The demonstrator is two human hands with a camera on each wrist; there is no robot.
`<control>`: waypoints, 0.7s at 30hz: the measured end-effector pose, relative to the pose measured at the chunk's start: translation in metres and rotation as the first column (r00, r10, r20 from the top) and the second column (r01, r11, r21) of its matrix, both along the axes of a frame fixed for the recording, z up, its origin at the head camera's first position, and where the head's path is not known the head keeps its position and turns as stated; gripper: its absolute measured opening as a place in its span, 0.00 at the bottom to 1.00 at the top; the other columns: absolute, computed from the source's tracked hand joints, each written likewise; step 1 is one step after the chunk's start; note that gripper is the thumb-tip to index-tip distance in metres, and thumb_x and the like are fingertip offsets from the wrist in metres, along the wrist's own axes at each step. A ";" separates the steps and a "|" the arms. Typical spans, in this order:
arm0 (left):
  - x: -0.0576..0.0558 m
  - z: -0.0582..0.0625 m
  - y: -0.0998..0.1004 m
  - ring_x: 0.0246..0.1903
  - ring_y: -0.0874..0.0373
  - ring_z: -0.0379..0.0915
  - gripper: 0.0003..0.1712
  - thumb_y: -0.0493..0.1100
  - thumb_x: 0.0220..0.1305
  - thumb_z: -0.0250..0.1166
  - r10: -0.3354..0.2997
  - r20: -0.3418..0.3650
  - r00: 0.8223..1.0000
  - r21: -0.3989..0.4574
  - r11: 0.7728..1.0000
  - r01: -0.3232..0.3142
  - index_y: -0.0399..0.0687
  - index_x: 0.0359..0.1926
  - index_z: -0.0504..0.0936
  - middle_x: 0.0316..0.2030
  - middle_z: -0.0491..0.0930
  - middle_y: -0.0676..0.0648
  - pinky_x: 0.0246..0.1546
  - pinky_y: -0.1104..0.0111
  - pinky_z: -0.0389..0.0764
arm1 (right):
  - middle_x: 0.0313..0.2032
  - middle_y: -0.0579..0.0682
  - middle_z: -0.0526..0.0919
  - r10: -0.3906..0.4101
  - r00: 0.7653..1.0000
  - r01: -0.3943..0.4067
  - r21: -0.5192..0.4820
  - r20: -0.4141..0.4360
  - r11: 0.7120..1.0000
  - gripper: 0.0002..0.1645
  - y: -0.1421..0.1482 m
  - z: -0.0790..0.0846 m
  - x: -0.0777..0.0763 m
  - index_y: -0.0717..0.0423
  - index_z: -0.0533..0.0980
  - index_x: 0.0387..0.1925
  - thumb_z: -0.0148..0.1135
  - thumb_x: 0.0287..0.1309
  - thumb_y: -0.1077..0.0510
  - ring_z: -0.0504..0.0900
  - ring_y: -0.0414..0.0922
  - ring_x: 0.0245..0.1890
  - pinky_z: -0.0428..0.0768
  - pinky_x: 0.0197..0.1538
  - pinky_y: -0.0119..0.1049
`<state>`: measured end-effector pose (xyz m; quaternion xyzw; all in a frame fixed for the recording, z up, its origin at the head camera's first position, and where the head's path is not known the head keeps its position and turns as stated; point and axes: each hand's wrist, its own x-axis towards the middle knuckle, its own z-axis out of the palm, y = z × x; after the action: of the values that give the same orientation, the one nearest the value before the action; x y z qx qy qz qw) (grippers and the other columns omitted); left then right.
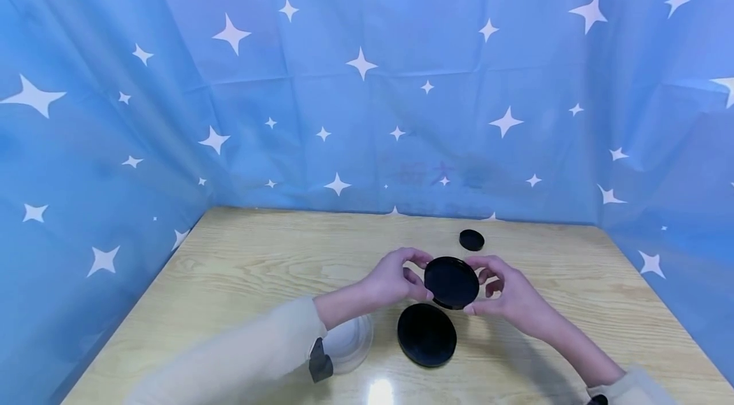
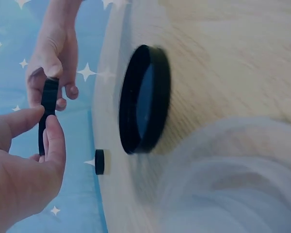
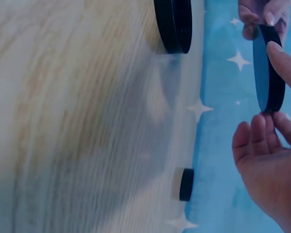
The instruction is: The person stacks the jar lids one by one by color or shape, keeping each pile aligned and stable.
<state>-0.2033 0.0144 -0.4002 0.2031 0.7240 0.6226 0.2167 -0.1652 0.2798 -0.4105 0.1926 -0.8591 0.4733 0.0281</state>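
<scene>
Both hands hold a round black lid [image 1: 451,283] above the table, tilted so that its shallow inside faces the head camera. My left hand [image 1: 395,279] pinches its left edge between thumb and fingers. On the opposite rim, my right hand [image 1: 513,297] grips with the thumb below and the fingertips above. Seen edge-on in the left wrist view, the held lid [image 2: 50,94] is thin with a short side wall. Just nearer the person, a larger black lid [image 1: 427,335] lies on the table. A small black lid [image 1: 471,240] lies beyond the hands.
Partly hidden under the left forearm is a clear round plastic piece [image 1: 358,348], perhaps a container or lid. The wood-grain table [image 1: 258,246] meets a blue star-patterned curtain [image 1: 321,99] at its back and sides. Each wrist wears a dark device [image 1: 320,363].
</scene>
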 end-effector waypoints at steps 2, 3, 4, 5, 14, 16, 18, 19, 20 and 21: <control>0.002 -0.001 -0.002 0.33 0.59 0.80 0.33 0.26 0.54 0.74 0.001 0.001 1.000 0.003 1.000 -0.001 0.42 0.63 0.77 0.52 0.74 0.50 0.32 0.71 0.80 | 0.48 0.56 0.78 0.001 1.000 -0.001 -0.001 0.010 1.000 0.43 -0.002 0.001 0.002 0.62 0.75 0.62 0.84 0.43 0.62 0.74 0.47 0.39 0.79 0.37 0.35; 0.003 -0.002 -0.002 0.33 0.59 0.79 0.33 0.26 0.54 0.74 0.003 0.004 1.000 0.002 1.000 -0.003 0.42 0.62 0.77 0.51 0.74 0.50 0.31 0.72 0.80 | 0.47 0.56 0.77 0.002 1.000 -0.002 -0.003 0.024 1.000 0.43 -0.003 0.001 0.003 0.62 0.75 0.62 0.84 0.44 0.62 0.75 0.48 0.39 0.79 0.36 0.35; 0.003 -0.002 -0.003 0.33 0.60 0.79 0.33 0.26 0.55 0.74 0.005 0.005 1.000 -0.002 1.000 -0.005 0.42 0.62 0.78 0.51 0.74 0.51 0.31 0.72 0.79 | 0.45 0.55 0.77 0.002 0.999 -0.002 -0.004 0.042 1.000 0.43 -0.003 0.001 0.004 0.63 0.74 0.63 0.84 0.44 0.62 0.75 0.48 0.37 0.79 0.36 0.35; 0.004 -0.003 -0.004 0.33 0.59 0.79 0.32 0.26 0.54 0.74 0.008 0.009 1.000 -0.004 1.000 -0.008 0.42 0.61 0.78 0.50 0.75 0.51 0.30 0.72 0.79 | 0.44 0.56 0.76 0.005 0.998 -0.004 -0.005 0.056 1.000 0.43 -0.004 0.000 0.004 0.63 0.74 0.63 0.84 0.44 0.62 0.75 0.48 0.37 0.79 0.36 0.35; 0.013 -0.008 -0.012 0.33 0.59 0.79 0.32 0.27 0.54 0.75 0.006 0.020 1.000 -0.033 0.999 -0.005 0.43 0.61 0.79 0.49 0.75 0.51 0.28 0.71 0.74 | 0.40 0.55 0.78 0.059 0.997 -0.056 -0.065 0.041 0.996 0.43 -0.010 -0.012 0.010 0.70 0.73 0.62 0.83 0.44 0.65 0.79 0.44 0.32 0.80 0.35 0.34; 0.015 -0.009 -0.014 0.33 0.59 0.80 0.32 0.27 0.54 0.75 0.008 0.026 1.000 -0.029 1.000 -0.007 0.43 0.61 0.79 0.48 0.75 0.50 0.28 0.71 0.74 | 0.41 0.55 0.79 0.077 0.997 -0.075 -0.082 0.019 0.994 0.43 -0.011 -0.015 0.011 0.71 0.74 0.61 0.83 0.43 0.66 0.79 0.42 0.33 0.80 0.36 0.33; 0.016 -0.010 -0.015 0.33 0.59 0.80 0.32 0.27 0.54 0.75 0.007 0.034 0.999 -0.033 0.999 -0.006 0.42 0.60 0.79 0.48 0.75 0.50 0.28 0.71 0.74 | 0.41 0.54 0.79 0.084 0.996 -0.083 -0.094 0.011 0.992 0.43 -0.012 -0.019 0.013 0.72 0.74 0.60 0.84 0.42 0.66 0.79 0.40 0.34 0.81 0.36 0.32; 0.017 -0.010 -0.016 0.34 0.59 0.80 0.31 0.27 0.54 0.75 0.005 0.035 0.999 -0.036 0.999 -0.004 0.42 0.60 0.79 0.48 0.75 0.50 0.28 0.71 0.75 | 0.41 0.54 0.79 0.083 0.997 -0.081 -0.097 0.010 0.992 0.43 -0.013 -0.021 0.013 0.72 0.75 0.60 0.84 0.41 0.67 0.79 0.40 0.34 0.82 0.36 0.32; 0.017 -0.010 -0.017 0.34 0.59 0.80 0.31 0.27 0.54 0.75 0.004 0.035 0.999 -0.037 0.999 -0.003 0.41 0.60 0.79 0.48 0.75 0.50 0.28 0.71 0.75 | 0.42 0.54 0.79 0.083 0.996 -0.082 -0.099 0.012 0.992 0.43 -0.014 -0.022 0.014 0.73 0.74 0.60 0.84 0.41 0.67 0.79 0.39 0.34 0.82 0.37 0.32; 0.018 -0.010 -0.017 0.34 0.59 0.80 0.31 0.27 0.54 0.75 0.003 0.033 0.999 -0.040 0.999 -0.002 0.41 0.60 0.79 0.48 0.75 0.50 0.28 0.71 0.74 | 0.42 0.54 0.79 0.082 0.997 -0.080 -0.096 0.013 0.992 0.43 -0.014 -0.023 0.015 0.73 0.74 0.60 0.84 0.41 0.66 0.79 0.39 0.34 0.82 0.37 0.32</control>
<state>-0.1856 -0.0026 -0.4106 0.1873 0.7327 0.6117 0.2320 -0.1506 0.2657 -0.4337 0.2216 -0.8273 0.5161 0.0108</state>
